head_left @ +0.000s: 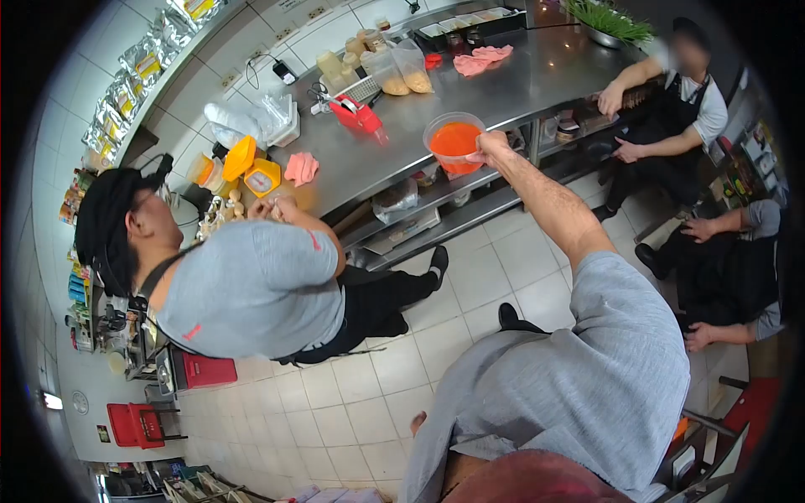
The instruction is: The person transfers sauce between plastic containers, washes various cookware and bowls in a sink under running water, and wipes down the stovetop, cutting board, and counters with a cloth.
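Note:
My right hand (488, 148) is stretched forward and closed on the rim of a clear round plastic tub (454, 141) with orange-red liquid in it. The tub is held at the front edge of the steel counter (352, 168); whether it touches the counter is unclear. Low on my left side, my left hand (418, 422) shows only as a small part beside my grey shirt, its fingers mostly hidden. Behind the tub, a red tape dispenser (356, 116) and bags of crumbly tan food (398, 74) stand on the counter.
A co-worker in grey (260, 277) stands at left, hands by a yellow scale (262, 178). Two people sit at right, one in a white shirt (696, 109), one in a dark apron (729, 268). Pink cloths (482, 60) and a bowl of greens (608, 35) lie further back.

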The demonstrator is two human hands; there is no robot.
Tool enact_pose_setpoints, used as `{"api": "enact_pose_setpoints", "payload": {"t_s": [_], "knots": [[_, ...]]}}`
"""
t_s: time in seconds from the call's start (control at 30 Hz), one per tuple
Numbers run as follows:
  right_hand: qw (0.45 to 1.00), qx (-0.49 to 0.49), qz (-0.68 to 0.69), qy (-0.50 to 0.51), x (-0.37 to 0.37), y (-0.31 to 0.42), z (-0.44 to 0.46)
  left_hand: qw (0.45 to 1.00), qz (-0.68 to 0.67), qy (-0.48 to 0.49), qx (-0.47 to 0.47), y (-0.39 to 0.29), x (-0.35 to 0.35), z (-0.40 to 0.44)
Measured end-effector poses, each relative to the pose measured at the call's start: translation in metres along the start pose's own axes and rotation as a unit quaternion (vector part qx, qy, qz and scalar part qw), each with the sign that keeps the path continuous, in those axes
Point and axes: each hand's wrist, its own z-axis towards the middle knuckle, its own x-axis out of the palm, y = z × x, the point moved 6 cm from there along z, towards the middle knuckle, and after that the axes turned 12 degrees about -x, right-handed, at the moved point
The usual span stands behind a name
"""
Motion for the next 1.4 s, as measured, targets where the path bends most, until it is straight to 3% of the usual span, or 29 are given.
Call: {"api": "enact_pose_setpoints", "payload": {"t_s": [0.07,0.13,0.3,0.43,0.5,0.53,0.67,0.73,0.77,0.8,0.83,0.87,0.9,0.93,0.97,1.0,1.03,1.1,1.13,1.17,1.2,1.23,1.4], "knots": [[1.0,-0.008,-0.004,-0.003,0.011,0.005,0.032,0.942,-0.263,0.065,-0.198,-0.009,0.008,-0.008],[0.999,0.0,-0.023,-0.041,0.015,0.001,0.065,0.896,-0.353,0.069,-0.262,-0.03,0.001,-0.014],[0.998,0.043,0.024,-0.05,0.026,-0.011,0.118,0.886,-0.377,0.059,-0.265,-0.085,-0.027,-0.007],[0.989,-0.018,0.087,-0.116,0.03,-0.016,0.156,0.895,-0.363,0.06,-0.253,-0.117,-0.053,0.01],[0.987,-0.026,0.155,-0.033,0.036,-0.025,0.182,0.902,-0.352,0.068,-0.241,-0.129,-0.068,0.024],[0.986,-0.032,0.158,-0.044,0.03,-0.019,0.181,0.905,-0.346,0.071,-0.235,-0.134,-0.075,0.031],[0.998,-0.048,0.04,0.006,-0.009,-0.021,0.132,0.93,-0.297,0.1,-0.195,-0.153,-0.102,0.067],[0.993,-0.113,0.03,0.019,-0.045,-0.048,0.102,0.942,-0.261,0.127,-0.167,-0.169,-0.11,0.088],[0.99,-0.111,0.016,0.087,-0.068,-0.065,0.075,0.948,-0.241,0.142,-0.15,-0.176,-0.113,0.099],[0.985,-0.135,-0.072,0.085,-0.101,-0.084,0.044,0.953,-0.222,0.156,-0.135,-0.183,-0.114,0.11],[0.984,-0.128,0.001,0.122,-0.134,-0.111,0.004,0.957,-0.203,0.17,-0.12,-0.19,-0.116,0.12],[0.978,-0.108,-0.148,0.1,-0.183,-0.158,-0.026,0.96,-0.182,0.184,-0.103,-0.197,-0.117,0.13],[0.871,-0.044,-0.438,0.218,-0.226,-0.204,-0.066,0.964,-0.159,0.196,-0.087,-0.204,-0.118,0.139],[0.656,-0.034,-0.664,0.358,-0.269,-0.246,-0.109,0.965,-0.141,0.209,-0.073,-0.212,-0.117,0.148],[0.75,0.09,-0.632,0.172,-0.338,-0.265,-0.174,0.967,-0.121,0.219,-0.055,-0.22,-0.119,0.155],[0.729,0.058,-0.68,0.064,-0.44,-0.373,-0.221,0.967,-0.099,0.232,-0.038,-0.232,-0.118,0.161],[0.73,0.073,-0.679,0.034,-0.486,-0.379,-0.295,0.966,-0.083,0.242,-0.023,-0.239,-0.117,0.164],[0.711,0.283,-0.586,-0.266,-0.569,-0.381,-0.463,0.965,-0.054,0.255,0.003,-0.258,-0.114,0.175],[0.774,0.36,-0.434,-0.288,-0.598,-0.409,-0.543,0.967,-0.034,0.252,0.011,-0.265,-0.112,0.178],[0.791,0.441,-0.287,-0.312,-0.642,-0.465,-0.622,0.971,-0.008,0.239,0.015,-0.275,-0.109,0.179],[0.744,0.468,-0.3,-0.37,-0.612,-0.413,-0.679,0.978,0.037,0.205,0.011,-0.284,-0.107,0.18],[0.728,0.47,-0.282,-0.412,-0.572,-0.364,-0.707,0.97,0.069,0.231,0.04,-0.296,-0.1,0.181],[0.757,0.436,-0.143,-0.465,-0.504,-0.367,-0.769,0.958,0.101,0.257,0.08,-0.354,-0.032,0.138]]}}
